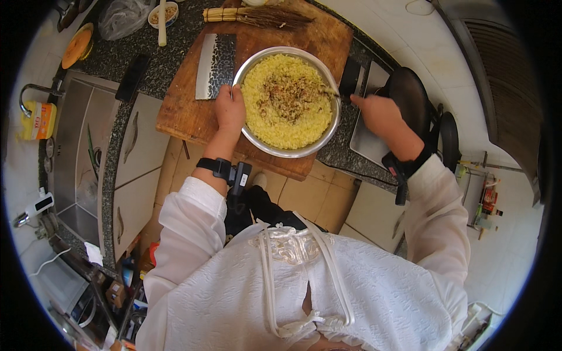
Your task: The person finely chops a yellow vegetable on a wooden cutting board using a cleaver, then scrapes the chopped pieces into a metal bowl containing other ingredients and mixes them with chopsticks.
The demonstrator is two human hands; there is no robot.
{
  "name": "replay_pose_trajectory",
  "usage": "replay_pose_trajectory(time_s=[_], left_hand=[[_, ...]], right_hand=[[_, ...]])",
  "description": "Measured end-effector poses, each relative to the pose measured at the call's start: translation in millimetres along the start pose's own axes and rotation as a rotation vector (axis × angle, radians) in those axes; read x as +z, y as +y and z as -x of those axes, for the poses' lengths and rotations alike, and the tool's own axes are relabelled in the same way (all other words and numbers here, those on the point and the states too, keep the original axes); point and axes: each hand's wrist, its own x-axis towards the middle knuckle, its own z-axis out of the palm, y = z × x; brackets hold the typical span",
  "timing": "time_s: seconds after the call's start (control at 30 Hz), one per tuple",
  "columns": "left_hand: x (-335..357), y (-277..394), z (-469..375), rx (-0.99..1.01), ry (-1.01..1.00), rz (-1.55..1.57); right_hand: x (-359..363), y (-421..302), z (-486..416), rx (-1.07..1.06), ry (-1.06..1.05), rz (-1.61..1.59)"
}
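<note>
A round stainless steel bowl (293,153) stands on a thick wooden chopping board (184,105). It is full of finely chopped yellow food (281,134), with brown seasoning or minced bits (285,101) in the middle. My left hand (230,109) grips the bowl's left rim, thumb at the edge. At the right rim, my right hand (378,115) holds a thin dark utensil whose tip reaches into the yellow food; its exact kind is hard to tell. A broad cleaver (215,66) lies flat on the board, just left of the bowl and above my left hand.
A straw brush (259,16) lies at the board's far edge. Far left are a small bowl (163,15), a plastic bag (125,17), a cut pumpkin (77,46) and a metal sink (79,153). Dark pans (409,98) stand on the right, beyond my right hand.
</note>
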Motion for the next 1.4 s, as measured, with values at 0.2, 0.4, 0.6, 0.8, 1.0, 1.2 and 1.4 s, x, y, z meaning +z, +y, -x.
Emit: replay_pose_trajectory(time_s=[0.2, 0.4, 0.6, 0.8, 1.0, 1.2, 1.4], left_hand=[[2.7, -1.4, 3.1, 0.015, 0.027, 0.038], [2.4, -6.9, -0.3, 0.038, 0.0, 0.049], [1.0, -2.0, 3.3, -0.005, 0.012, 0.021], [1.2, -0.1, 3.1, -0.007, 0.015, 0.024], [0.4, -3.3, 2.4, -0.014, 0.001, -0.005], [1.0, -2.9, 3.8, 0.0, 0.02, 0.001], [1.6, -8.5, 2.1, 0.026, 0.013, 0.032]], right_hand=[[19.4, -28.4, 14.4, -0.099, -0.076, -0.148], [17.2, -30.0, -42.5, -0.101, 0.113, -0.132], [7.6, -2.4, -12.1, -0.064, -0.043, -0.01], [20.9, -29.6, -10.6, -0.094, 0.004, -0.2], [-0.5, -15.6, -20.4, -0.028, -0.088, -0.045], [-31.4, -11.3, -52.6, -0.363, 0.099, 0.152], [-35.4, 9.7, -118.3, -0.53, 0.304, 0.304]])
